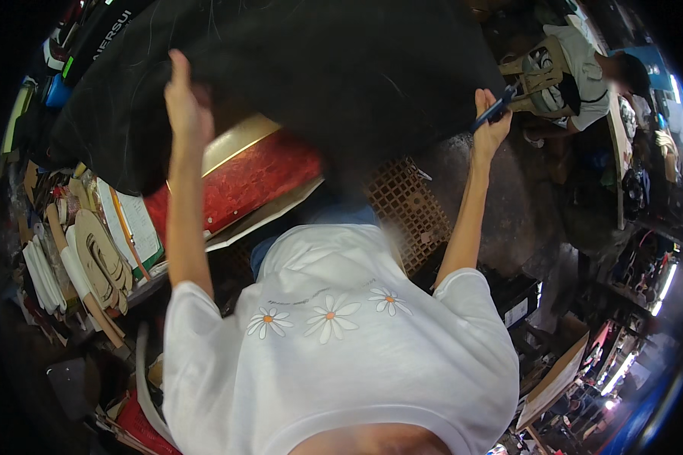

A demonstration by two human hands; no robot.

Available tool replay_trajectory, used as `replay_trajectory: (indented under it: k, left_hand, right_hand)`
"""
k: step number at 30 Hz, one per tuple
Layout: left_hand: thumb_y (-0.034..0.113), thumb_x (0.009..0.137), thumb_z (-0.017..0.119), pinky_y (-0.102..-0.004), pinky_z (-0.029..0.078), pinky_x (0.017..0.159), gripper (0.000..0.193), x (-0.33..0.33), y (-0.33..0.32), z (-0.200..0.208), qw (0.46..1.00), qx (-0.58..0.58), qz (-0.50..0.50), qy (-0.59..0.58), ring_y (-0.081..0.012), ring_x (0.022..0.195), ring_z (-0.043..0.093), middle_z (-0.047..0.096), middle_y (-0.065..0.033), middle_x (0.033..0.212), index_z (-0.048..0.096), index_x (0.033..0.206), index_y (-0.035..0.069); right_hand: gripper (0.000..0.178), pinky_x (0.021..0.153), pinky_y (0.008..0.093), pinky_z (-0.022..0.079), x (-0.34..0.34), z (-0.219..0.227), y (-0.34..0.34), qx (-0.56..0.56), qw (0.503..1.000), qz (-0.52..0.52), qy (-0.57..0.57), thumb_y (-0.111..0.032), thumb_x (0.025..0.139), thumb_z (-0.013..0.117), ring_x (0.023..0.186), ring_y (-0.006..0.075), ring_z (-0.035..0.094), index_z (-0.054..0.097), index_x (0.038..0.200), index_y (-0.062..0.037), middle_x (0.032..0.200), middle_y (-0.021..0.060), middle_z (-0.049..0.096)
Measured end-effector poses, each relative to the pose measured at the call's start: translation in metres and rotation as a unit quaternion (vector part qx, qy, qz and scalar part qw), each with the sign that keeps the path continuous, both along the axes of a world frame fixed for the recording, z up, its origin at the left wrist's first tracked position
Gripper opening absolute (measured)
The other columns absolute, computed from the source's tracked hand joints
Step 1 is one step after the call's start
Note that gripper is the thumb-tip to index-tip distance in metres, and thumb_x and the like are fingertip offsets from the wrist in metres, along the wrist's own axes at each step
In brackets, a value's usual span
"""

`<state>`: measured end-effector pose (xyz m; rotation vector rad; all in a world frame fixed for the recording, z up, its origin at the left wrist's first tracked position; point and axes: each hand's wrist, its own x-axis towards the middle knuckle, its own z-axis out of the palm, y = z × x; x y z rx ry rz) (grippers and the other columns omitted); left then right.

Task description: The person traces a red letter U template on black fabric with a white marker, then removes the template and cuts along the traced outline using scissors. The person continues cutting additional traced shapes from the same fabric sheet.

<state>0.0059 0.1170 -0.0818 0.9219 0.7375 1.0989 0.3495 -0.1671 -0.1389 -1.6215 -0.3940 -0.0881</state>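
Note:
A large black sheet of material (319, 53) spreads across the upper view, with a few pale hairline marks on it. My left hand (188, 110) is at its near left part, closed on the sheet with one digit stretched straight along it; the other fingers are smeared by motion. At the sheet's right edge is my right hand (491, 129), closed around a slim dark-blue tool (496, 108) whose tip points up and right. The tool's exact kind cannot be made out. Whether the right fingers also pinch the sheet is unclear.
Below the sheet sits a red patterned surface (258, 178) with a pale border. Cut pieces and papers (91, 243) crowd a shelf at left. A brown grid mat (410, 208) covers the floor. Another person (584, 72) works at far right, near a long bench (620, 163).

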Motion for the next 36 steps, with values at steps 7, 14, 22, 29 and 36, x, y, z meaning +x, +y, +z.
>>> replay_trajectory:
  k: [7, 14, 22, 29, 36]
  left_hand:
    - [0.032, 0.090, 0.063, -0.0332, 0.043, 0.086, 0.040, 0.034, 0.191, 0.034, 0.992, 0.024, -0.117, -0.031, -0.0206, 0.102, 0.054, 0.058, -0.0055, 0.112, 0.055, 0.118, 0.005]
    - [0.042, 0.084, 0.068, -0.0361, 0.027, 0.112, 0.087, -0.037, 0.168, -0.087, 0.857, 0.226, -0.146, 0.439, -0.0274, 0.136, 0.034, 0.037, -0.0191, 0.146, 0.025, 0.145, -0.003]
    - [0.043, 0.076, 0.073, -0.0389, 0.043, 0.098, 0.062, -0.101, 0.118, -0.091, 0.682, 0.332, -0.044, 0.651, -0.0288, 0.114, 0.056, 0.058, -0.0151, 0.121, 0.059, 0.122, 0.004]
    - [0.061, 0.065, 0.075, -0.0360, 0.046, 0.090, 0.077, -0.092, 0.114, -0.077, 0.631, 0.353, -0.030, 0.690, -0.0262, 0.108, 0.059, 0.062, -0.0136, 0.112, 0.062, 0.116, 0.004]
    - [0.053, 0.068, 0.076, -0.0362, 0.047, 0.091, 0.075, -0.079, 0.130, -0.064, 0.664, 0.291, -0.154, 0.671, -0.0307, 0.104, 0.062, 0.064, -0.0212, 0.111, 0.060, 0.118, -0.002]
  right_hand:
    - [0.053, 0.092, 0.0298, 0.047, -0.004, 0.007, 0.053, -0.102, 0.990, 0.075, -0.057, -0.019, 0.078, 0.079, 0.105, 0.0200, 0.058, 0.051, 0.116, 0.0058, 0.112, 0.0131, 0.060]
    - [0.065, 0.082, 0.0443, 0.045, -0.014, -0.003, 0.094, -0.353, 0.925, 0.023, -0.137, -0.047, 0.065, 0.082, 0.089, 0.0385, 0.062, 0.057, 0.103, 0.0000, 0.093, 0.0194, 0.064]
    - [0.059, 0.079, 0.0453, 0.046, -0.022, 0.000, 0.113, -0.424, 0.875, -0.022, -0.231, -0.037, 0.068, 0.082, 0.098, 0.0347, 0.059, 0.056, 0.107, -0.0015, 0.098, 0.0167, 0.063]
    - [0.057, 0.080, 0.0482, 0.047, -0.018, 0.008, 0.113, -0.421, 0.883, -0.122, -0.170, -0.036, 0.067, 0.082, 0.095, 0.0375, 0.062, 0.056, 0.106, -0.0020, 0.100, 0.0183, 0.065]
    - [0.037, 0.079, 0.0457, 0.050, -0.013, -0.005, 0.123, -0.384, 0.912, -0.045, -0.138, -0.008, 0.070, 0.066, 0.086, 0.0368, 0.066, 0.059, 0.106, -0.0035, 0.089, 0.0172, 0.068]
